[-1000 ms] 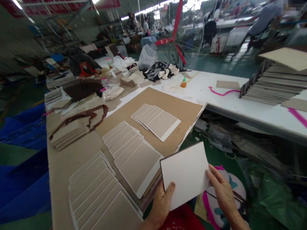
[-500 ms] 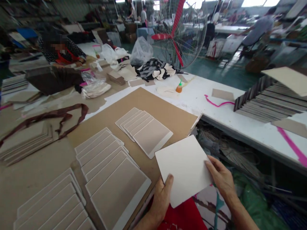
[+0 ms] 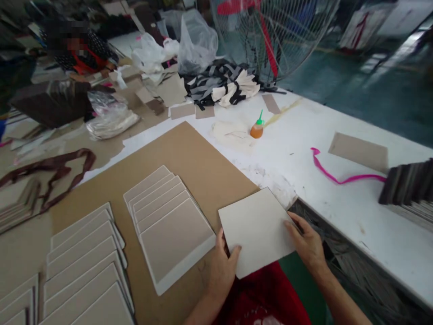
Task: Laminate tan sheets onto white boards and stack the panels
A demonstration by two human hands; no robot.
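I hold a pale grey square board over the near corner of a brown cardboard sheet. My left hand grips its near left edge, thumb on top. My right hand clasps its right edge with fingers curled over it. Just left of the board lies a fanned stack of similar boards with white borders. Another fanned row of boards lies further left.
An orange glue bottle with a green cap stands on the white table. A pink ribbon, a cardboard piece, dark stacked boards, a fan, plastic bags and a seated person surround it.
The board in my hands has come down and forward to the corner of the brown sheet. My view has tilted down and closer to the table.
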